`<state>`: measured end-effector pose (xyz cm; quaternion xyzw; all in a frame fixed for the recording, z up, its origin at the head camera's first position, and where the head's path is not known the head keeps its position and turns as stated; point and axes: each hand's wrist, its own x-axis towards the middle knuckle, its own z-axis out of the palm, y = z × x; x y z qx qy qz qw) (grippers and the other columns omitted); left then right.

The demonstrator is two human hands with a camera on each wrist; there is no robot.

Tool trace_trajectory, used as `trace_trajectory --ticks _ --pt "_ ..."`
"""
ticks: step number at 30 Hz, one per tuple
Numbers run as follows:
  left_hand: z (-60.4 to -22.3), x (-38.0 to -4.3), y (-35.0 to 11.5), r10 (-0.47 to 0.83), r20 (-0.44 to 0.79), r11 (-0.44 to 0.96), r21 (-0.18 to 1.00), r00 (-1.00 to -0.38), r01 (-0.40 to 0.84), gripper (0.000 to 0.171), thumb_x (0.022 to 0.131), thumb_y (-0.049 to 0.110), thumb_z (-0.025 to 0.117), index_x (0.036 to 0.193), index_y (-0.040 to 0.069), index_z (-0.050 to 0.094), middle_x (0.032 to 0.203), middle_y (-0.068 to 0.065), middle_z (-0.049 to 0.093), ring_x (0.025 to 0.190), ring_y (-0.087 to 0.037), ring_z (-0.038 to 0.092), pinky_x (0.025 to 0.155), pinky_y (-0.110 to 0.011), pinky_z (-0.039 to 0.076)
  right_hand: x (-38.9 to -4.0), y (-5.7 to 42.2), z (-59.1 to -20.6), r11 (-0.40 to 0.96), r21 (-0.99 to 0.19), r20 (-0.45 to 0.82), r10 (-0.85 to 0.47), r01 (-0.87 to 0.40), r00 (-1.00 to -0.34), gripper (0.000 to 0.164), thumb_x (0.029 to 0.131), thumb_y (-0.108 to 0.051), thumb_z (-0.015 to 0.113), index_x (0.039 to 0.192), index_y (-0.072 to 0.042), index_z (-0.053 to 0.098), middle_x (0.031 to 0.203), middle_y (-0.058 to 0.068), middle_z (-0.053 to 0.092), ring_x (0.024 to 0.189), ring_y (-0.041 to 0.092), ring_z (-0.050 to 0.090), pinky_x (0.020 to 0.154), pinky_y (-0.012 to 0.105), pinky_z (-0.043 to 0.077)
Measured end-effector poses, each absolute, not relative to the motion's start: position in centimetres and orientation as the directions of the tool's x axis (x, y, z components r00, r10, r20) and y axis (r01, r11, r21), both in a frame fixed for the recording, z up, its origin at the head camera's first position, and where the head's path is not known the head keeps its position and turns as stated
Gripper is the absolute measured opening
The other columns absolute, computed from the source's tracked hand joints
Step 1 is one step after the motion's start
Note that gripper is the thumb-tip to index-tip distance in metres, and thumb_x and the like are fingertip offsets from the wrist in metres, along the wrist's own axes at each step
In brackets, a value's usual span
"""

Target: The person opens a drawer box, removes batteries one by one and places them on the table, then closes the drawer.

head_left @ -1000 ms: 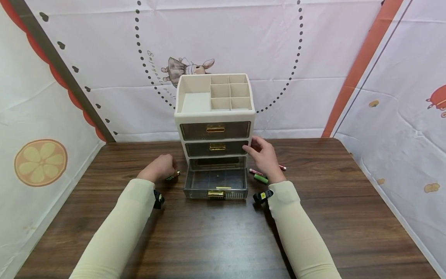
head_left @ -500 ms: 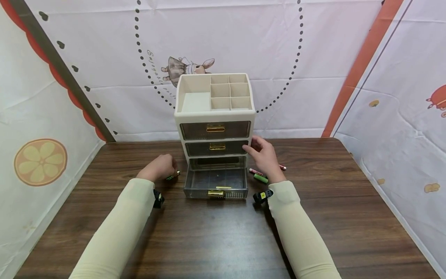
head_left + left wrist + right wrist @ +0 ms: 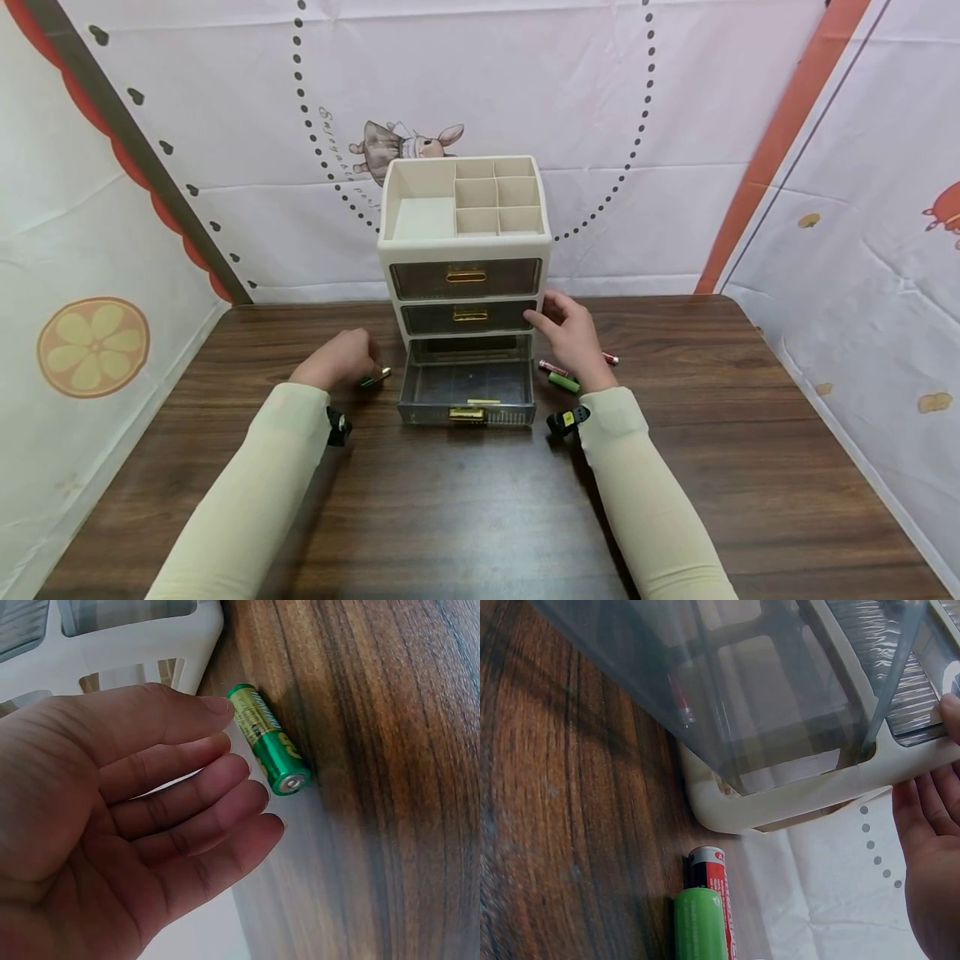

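Note:
A cream desktop drawer organizer [image 3: 465, 247] stands upright at the back of the table, its clear bottom drawer [image 3: 435, 387] pulled out. My right hand [image 3: 573, 337] holds the organizer's right side, thumb on the front and fingers around the side. On the left, my left hand [image 3: 341, 360] is beside a green and gold battery [image 3: 270, 742] lying on the table. Its fingers are loosely bent. The thumb tip overlaps one end of the battery in the left wrist view; whether it touches, I cannot tell. Nothing shows between thumb and fingers.
Right of the organizer, a light green battery [image 3: 564, 382] and a red one [image 3: 553, 367] lie together. Another red battery [image 3: 611, 358] shows partly behind the right hand. A small yellow strip [image 3: 483, 402] shows at the open drawer's front. A printed cloth [image 3: 600, 100] hangs behind the table.
My left hand has shifted very slightly left, and a bit more of the green and gold battery shows. The right hand and the organizer keep their places; the head view has moved a little.

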<state>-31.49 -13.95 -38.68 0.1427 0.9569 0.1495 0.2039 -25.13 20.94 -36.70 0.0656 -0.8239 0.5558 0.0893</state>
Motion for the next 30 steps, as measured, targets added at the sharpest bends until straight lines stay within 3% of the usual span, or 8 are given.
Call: trace_trajectory --ticks 17,23,30 --pt "-39.2 -31.0 -13.2 0.375 -0.354 0.905 0.342 -0.857 0.254 0.005 0.087 0.01 0.065 0.085 0.007 0.069 0.081 -0.005 0.064 0.069 -0.017 0.053 0.062 -0.03 0.043 -25.3 21.1 -36.9 0.358 -0.91 0.221 -0.016 -0.212 -0.975 0.041 0.095 -0.022 0.063 0.133 -0.008 0.057 0.121 0.016 0.064 0.111 0.03 0.061 0.094 0.047 0.048" --pt "-39.4 -30.9 -13.2 0.385 -0.349 0.904 0.332 -0.854 0.271 0.016 0.089 0.003 0.054 0.078 0.007 0.065 0.072 -0.005 0.058 0.063 -0.016 0.048 0.058 -0.029 0.039 -25.3 21.1 -36.8 0.362 -0.907 0.225 -0.016 -0.216 -0.974 0.041 0.095 -0.021 0.063 0.133 -0.008 0.057 0.122 0.016 0.064 0.111 0.03 0.061 0.094 0.047 0.048" --pt "-39.4 -31.0 -13.5 0.362 -0.325 0.913 0.312 -0.873 0.263 0.016 0.092 0.004 0.054 0.081 0.007 0.066 0.075 -0.006 0.061 0.065 -0.017 0.051 0.059 -0.03 0.041 -25.2 21.1 -36.8 0.365 -0.907 0.22 -0.013 -0.209 -0.975 0.041 0.096 -0.02 0.063 0.134 -0.007 0.057 0.122 0.017 0.064 0.112 0.031 0.061 0.095 0.047 0.048"
